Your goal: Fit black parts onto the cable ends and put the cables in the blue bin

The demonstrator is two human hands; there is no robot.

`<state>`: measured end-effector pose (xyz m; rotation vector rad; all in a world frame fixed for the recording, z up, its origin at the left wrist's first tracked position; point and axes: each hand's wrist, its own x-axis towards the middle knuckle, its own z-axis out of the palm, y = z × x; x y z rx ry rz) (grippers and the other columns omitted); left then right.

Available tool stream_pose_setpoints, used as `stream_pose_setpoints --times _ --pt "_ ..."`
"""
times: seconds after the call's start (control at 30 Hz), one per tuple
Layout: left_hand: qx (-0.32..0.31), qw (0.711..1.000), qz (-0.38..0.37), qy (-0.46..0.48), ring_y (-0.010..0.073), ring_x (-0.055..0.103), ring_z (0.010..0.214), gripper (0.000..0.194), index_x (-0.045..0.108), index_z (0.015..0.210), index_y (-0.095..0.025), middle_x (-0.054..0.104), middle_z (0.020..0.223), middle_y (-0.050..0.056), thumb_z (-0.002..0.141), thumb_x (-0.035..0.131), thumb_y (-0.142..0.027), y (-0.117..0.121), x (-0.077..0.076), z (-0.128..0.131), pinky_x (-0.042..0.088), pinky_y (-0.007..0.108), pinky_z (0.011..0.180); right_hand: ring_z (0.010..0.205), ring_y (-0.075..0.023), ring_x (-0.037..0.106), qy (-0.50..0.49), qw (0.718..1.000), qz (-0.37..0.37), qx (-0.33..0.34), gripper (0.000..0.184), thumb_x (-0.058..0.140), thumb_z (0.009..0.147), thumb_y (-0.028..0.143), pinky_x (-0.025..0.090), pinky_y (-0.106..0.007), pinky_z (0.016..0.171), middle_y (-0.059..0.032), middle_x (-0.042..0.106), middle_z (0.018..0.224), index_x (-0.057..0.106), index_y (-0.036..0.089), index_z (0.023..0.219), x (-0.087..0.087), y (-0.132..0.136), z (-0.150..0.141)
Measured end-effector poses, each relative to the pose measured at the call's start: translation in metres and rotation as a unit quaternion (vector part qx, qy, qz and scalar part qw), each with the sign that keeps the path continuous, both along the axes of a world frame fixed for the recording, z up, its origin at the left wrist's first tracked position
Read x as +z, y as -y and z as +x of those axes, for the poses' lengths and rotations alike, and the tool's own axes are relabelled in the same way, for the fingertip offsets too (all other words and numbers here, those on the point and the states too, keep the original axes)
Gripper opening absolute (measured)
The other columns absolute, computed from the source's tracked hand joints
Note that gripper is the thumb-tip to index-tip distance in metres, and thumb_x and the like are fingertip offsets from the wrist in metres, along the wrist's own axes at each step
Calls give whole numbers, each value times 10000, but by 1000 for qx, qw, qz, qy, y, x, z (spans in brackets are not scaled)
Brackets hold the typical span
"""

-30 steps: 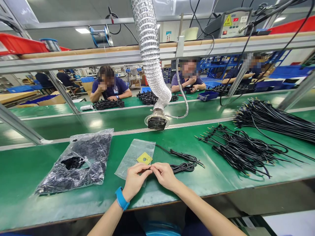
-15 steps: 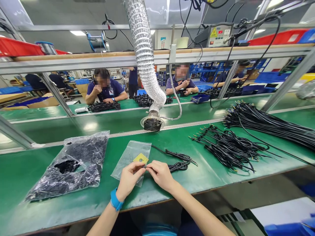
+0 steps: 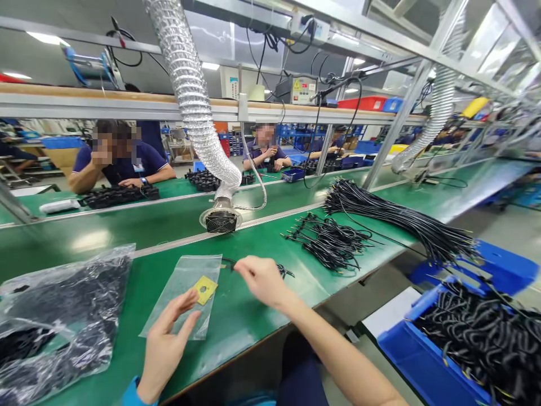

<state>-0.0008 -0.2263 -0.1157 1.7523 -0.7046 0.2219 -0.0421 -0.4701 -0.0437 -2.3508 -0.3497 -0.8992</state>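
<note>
My left hand (image 3: 167,344) is open, thumb and fingers apart, over the lower edge of a clear zip bag (image 3: 175,287). Near its fingertips a yellow square piece (image 3: 204,289) with a round hole lies on the bag. To the right, my right hand (image 3: 264,282) is closed, its fingertips pinching a black cable (image 3: 228,261) near one end. The rest of that cable's coil is mostly hidden behind this hand. The small dark part seen between my fingers earlier cannot be made out.
A large plastic bag of black parts (image 3: 97,316) lies at left. Bundled cables (image 3: 333,239) and a long cable bunch (image 3: 389,214) lie on the right. An extraction duct (image 3: 194,107) hangs over the bench. A blue bin (image 3: 426,361) holds black cables. Co-workers sit opposite.
The view has swung right. My hands, together at a small dark part before, are now apart: the left has opened, and the right has moved to the black cable's end.
</note>
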Motion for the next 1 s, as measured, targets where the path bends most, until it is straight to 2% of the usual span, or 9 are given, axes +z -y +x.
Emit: stream_pose_setpoints --times 0.17,0.3,0.4,0.5,0.57,0.63,0.7,0.83,1.0 --pt "158 972 122 121 91 654 851 175 688 897 -237 684 962 -50 882 606 -392 -61 5 1 481 140 805 879 -115 604 7 969 -83 -234 204 507 957 202 373 -213 744 -4 659 969 707 166 951 97 89 -7" --pt "251 936 199 143 111 656 818 271 693 877 -204 693 917 -36 902 553 -434 -119 5 14 479 186 750 846 -171 569 -120 840 -192 -494 254 520 979 305 240 -280 605 -76 641 1030 695 140 1058 119 157 8" --pt "331 892 283 121 172 636 890 372 695 861 -166 684 952 21 912 462 -451 -163 9 39 470 261 811 900 -204 561 -288 790 -252 -480 343 433 1015 330 288 -298 642 -117 617 1038 681 94 1038 87 190 28" --pt "377 819 430 38 281 600 915 474 706 874 -103 661 995 129 884 341 -406 -197 11 73 455 380 865 986 -321 550 -372 765 -254 -459 395 534 958 336 335 -339 700 -247 565 1079 676 -24 1036 40 187 41" --pt "356 805 474 5 329 590 858 443 707 816 -74 649 935 191 830 367 -358 -209 9 96 445 436 863 1042 -285 537 -337 794 -269 -428 387 479 988 345 373 -334 773 -200 552 1157 662 21 1095 11 161 46" --pt "329 808 489 -6 340 593 895 398 712 846 -51 642 939 216 780 453 -345 -211 3 116 439 424 895 1065 -244 538 -272 871 -240 -333 338 511 977 305 385 -321 874 -157 565 1175 655 64 1165 -13 121 52" --pt "317 811 492 -5 337 585 996 429 701 985 -15 632 1023 226 759 512 -328 -208 -3 130 428 389 943 1031 -222 553 -277 910 -211 -225 316 549 960 353 391 -314 878 -128 586 1128 683 116 1121 -33 77 58" --pt "321 809 493 3 301 585 1027 394 689 1035 -43 617 1090 208 789 504 -290 -200 -11 136 429 349 949 935 -227 551 -300 916 -232 -129 228 630 905 333 372 -316 776 -109 600 978 700 125 966 -61 19 65" --pt "335 803 492 24 287 591 899 331 674 850 -112 624 942 165 848 384 -271 -198 -11 123 435 359 847 797 -185 536 -270 934 -169 -161 157 518 949 196 312 -291 682 -70 594 881 623 118 863 -76 26 64"
